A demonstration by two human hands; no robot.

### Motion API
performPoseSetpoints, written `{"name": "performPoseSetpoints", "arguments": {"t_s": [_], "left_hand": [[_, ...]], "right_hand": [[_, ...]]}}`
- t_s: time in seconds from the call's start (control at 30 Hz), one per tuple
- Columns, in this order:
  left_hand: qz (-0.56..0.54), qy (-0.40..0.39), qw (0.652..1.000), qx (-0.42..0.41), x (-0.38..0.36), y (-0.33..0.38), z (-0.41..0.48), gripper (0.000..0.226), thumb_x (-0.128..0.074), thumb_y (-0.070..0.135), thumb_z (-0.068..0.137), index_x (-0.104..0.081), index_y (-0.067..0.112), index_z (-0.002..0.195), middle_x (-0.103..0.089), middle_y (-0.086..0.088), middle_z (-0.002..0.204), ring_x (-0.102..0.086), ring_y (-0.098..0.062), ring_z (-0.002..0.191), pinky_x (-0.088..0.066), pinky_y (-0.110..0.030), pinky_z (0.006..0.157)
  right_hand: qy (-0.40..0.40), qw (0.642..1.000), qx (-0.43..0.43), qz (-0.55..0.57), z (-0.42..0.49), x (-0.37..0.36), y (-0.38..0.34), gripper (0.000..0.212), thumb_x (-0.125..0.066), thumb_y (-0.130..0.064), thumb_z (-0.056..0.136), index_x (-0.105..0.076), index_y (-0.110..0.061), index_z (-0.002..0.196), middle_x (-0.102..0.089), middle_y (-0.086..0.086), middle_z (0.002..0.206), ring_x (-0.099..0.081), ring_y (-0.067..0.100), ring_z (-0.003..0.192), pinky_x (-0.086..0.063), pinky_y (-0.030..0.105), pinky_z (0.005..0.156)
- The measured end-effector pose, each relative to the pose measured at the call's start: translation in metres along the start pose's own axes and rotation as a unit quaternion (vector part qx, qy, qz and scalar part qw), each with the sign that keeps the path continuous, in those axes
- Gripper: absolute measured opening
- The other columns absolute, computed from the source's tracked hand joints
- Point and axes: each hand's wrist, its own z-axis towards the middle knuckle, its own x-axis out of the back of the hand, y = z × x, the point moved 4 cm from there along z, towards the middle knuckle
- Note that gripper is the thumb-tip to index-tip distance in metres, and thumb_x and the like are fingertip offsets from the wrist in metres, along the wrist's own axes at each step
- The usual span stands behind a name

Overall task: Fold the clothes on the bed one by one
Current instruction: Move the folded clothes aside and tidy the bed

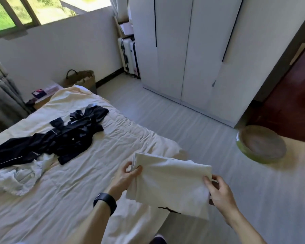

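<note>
I hold a folded white garment (171, 182) in the air over the bed's right edge. My left hand (128, 175), with a black watch on its wrist, pinches the cloth's left edge. My right hand (218, 189) grips its right edge, thumb on top. A small dark mark shows near the garment's lower hem. On the cream bed (69, 199) a dark navy pyjama set (56, 138) with white piping lies spread out and crumpled. A white garment (23, 175) lies bunched at the left, just below it.
A green-rimmed round basket (261, 145) sits on the floor to the right. White wardrobes (192, 50) line the far wall, with a suitcase (128, 57) beside them. A woven bag (81, 79) and a bedside table (44, 94) stand beyond the bed's far corner.
</note>
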Motion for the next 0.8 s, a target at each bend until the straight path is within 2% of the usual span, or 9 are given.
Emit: {"name": "performPoseSetpoints", "arguments": {"t_s": [0.07,0.17,0.27,0.33,0.43,0.5,0.6,0.73,0.8], "left_hand": [[0.000,0.024,0.999,0.023,0.001,-0.008,0.015,0.026,-0.078,0.038,0.086,-0.064,0.037,0.108,-0.077,0.000,0.097,-0.075,-0.017,0.083,-0.061,-0.038,0.074],[0.004,0.063,0.997,0.048,0.007,-0.019,0.041,0.016,-0.072,0.027,0.092,-0.063,0.033,0.103,-0.071,0.003,0.099,-0.071,-0.013,0.082,-0.056,-0.027,0.064],[0.014,0.089,0.992,0.093,0.022,-0.033,0.076,0.014,-0.071,0.023,0.092,-0.064,0.023,0.104,-0.070,-0.003,0.102,-0.069,-0.019,0.085,-0.055,-0.030,0.067],[0.026,0.105,0.987,0.115,0.036,-0.039,0.108,0.022,-0.072,0.027,0.092,-0.064,0.018,0.110,-0.071,-0.006,0.104,-0.070,-0.022,0.087,-0.056,-0.034,0.072],[0.044,0.113,0.984,0.134,0.057,-0.037,0.168,0.028,-0.072,0.029,0.092,-0.064,0.012,0.113,-0.071,-0.008,0.102,-0.069,-0.023,0.085,-0.055,-0.033,0.070],[0.061,0.121,0.981,0.141,0.071,-0.032,0.206,0.033,-0.073,0.037,0.090,-0.062,0.017,0.114,-0.070,-0.008,0.108,-0.068,-0.025,0.091,-0.056,-0.037,0.079],[0.099,0.131,0.976,0.144,0.094,-0.030,0.275,0.050,-0.073,0.054,0.082,-0.061,0.023,0.119,-0.069,-0.004,0.115,-0.068,-0.025,0.099,-0.055,-0.045,0.093],[0.146,0.135,0.973,0.118,0.114,-0.025,0.370,0.048,-0.071,0.059,0.079,-0.064,0.028,0.115,-0.071,-0.001,0.114,-0.068,-0.022,0.100,-0.056,-0.041,0.090],[0.168,0.126,0.973,0.101,0.119,-0.018,0.416,0.033,-0.071,0.051,0.085,-0.065,0.031,0.110,-0.072,-0.002,0.107,-0.068,-0.022,0.095,-0.055,-0.037,0.083]], "right_hand": [[-0.028,0.999,-0.028,-0.015,0.025,-0.012,0.009,0.013,-0.064,-0.028,0.100,-0.063,-0.019,0.109,-0.074,0.007,0.102,-0.074,0.029,0.088,-0.062,0.049,0.069],[-0.056,0.996,-0.060,-0.045,0.062,-0.036,0.025,0.014,-0.065,-0.027,0.100,-0.063,-0.018,0.111,-0.074,0.009,0.104,-0.074,0.030,0.090,-0.062,0.054,0.077],[-0.078,0.990,-0.088,-0.072,0.098,-0.066,0.039,0.014,-0.065,-0.026,0.099,-0.066,-0.017,0.110,-0.075,0.009,0.104,-0.073,0.028,0.092,-0.059,0.054,0.086],[-0.084,0.988,-0.108,-0.076,0.124,-0.092,0.043,0.015,-0.065,-0.026,0.099,-0.066,-0.016,0.109,-0.075,0.009,0.104,-0.073,0.028,0.093,-0.060,0.051,0.082],[-0.063,0.987,-0.129,-0.066,0.165,-0.130,0.042,0.010,-0.066,-0.023,0.099,-0.066,-0.016,0.106,-0.075,0.012,0.103,-0.072,0.030,0.092,-0.061,0.046,0.077],[-0.055,0.986,-0.145,-0.063,0.188,-0.158,0.038,0.008,-0.065,-0.023,0.099,-0.066,-0.016,0.103,-0.075,0.012,0.102,-0.072,0.030,0.092,-0.061,0.046,0.077],[-0.043,0.983,-0.169,-0.053,0.228,-0.199,0.043,0.011,-0.065,-0.029,0.099,-0.066,-0.018,0.101,-0.075,0.007,0.100,-0.072,0.028,0.092,-0.060,0.052,0.086],[-0.011,0.981,-0.192,-0.016,0.284,-0.253,0.058,0.009,-0.064,-0.029,0.100,-0.064,-0.019,0.101,-0.074,0.008,0.102,-0.072,0.028,0.094,-0.059,0.056,0.086],[-0.001,0.980,-0.199,0.009,0.312,-0.278,0.067,0.009,-0.064,-0.030,0.100,-0.063,-0.021,0.103,-0.074,0.006,0.104,-0.072,0.027,0.095,-0.059,0.056,0.086]]}}
